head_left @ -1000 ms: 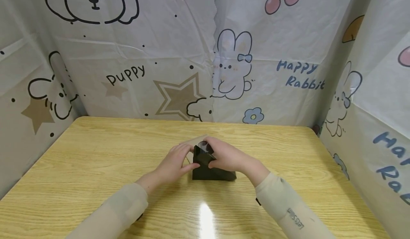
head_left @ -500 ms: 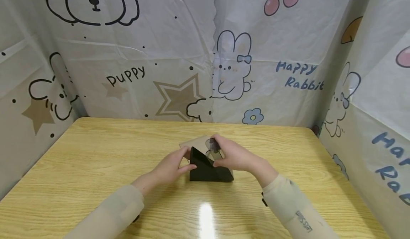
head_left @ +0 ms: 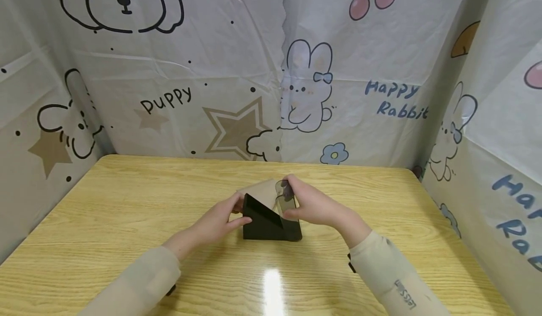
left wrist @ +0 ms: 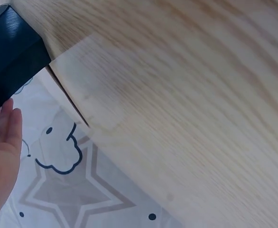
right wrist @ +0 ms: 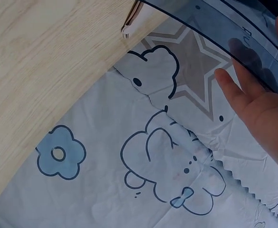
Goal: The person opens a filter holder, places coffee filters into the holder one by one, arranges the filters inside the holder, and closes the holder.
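A black wedge-shaped glasses case (head_left: 262, 224) stands on the table, its slanted top uncovered and its inside dark. My left hand (head_left: 218, 219) holds the case's tall left end, thumb in front and fingers behind. The dark case (left wrist: 13, 52) fills the upper left corner of the left wrist view, with fingertips along its edge. My right hand (head_left: 315, 203) pinches tinted sunglasses (head_left: 284, 203) on end, just over the case's low right end. Through the large smoky lens (right wrist: 243, 33) in the right wrist view, the fingertips behind it show.
Behind the case lies a thin, pale, see-through sheet (head_left: 259, 189) on the wooden table (head_left: 148, 198). White sheeting (head_left: 237, 71) with cartoon prints hangs at the back and both sides. A dark wristband (head_left: 351, 263) shows under the right sleeve.
The right hand has drawn the sunglasses up and right, out of the case, so more of them shows. The left hand and the case have shifted slightly left.
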A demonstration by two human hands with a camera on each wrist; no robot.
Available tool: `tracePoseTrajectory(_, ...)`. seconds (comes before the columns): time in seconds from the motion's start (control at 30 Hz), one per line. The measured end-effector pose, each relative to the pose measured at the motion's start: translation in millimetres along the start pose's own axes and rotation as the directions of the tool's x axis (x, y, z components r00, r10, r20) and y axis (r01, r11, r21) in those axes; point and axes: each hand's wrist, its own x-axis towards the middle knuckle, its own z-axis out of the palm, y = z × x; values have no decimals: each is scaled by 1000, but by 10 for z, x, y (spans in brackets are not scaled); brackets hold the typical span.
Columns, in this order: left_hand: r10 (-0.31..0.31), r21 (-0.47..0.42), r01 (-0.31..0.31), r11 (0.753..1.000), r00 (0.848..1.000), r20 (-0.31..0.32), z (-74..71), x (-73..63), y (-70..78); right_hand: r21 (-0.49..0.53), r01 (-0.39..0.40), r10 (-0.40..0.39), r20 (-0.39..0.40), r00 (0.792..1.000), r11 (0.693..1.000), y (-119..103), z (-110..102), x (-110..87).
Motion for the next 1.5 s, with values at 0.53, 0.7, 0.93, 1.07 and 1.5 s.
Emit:
tracePoseTrajectory(0.53,3,1,-3,1000,1000,-5,-69,-53,-82,51,33,-31,-37,999,998,121,11,-45)
tracePoseTrajectory(0.7,-14,-5,14,1000,1000,-12,-108,-88,-117,58,48,-43,-88,995,997,173,13,-67)
tracePoseTrajectory(0.93,-29,-39,29,999,1000,-9,-164,-121,-189,71,70,-59,-151,987,995,233,41,-89)
tracePoseTrajectory(1.07,-57,-73,56,996,998,-10,-176,-103,-174,74,76,-65,-143,988,994,221,40,-83)
tracePoseTrajectory(1.5,-46,-198,36,979,998,-47,-208,18,-32,85,101,-92,-107,990,991,228,44,-76)
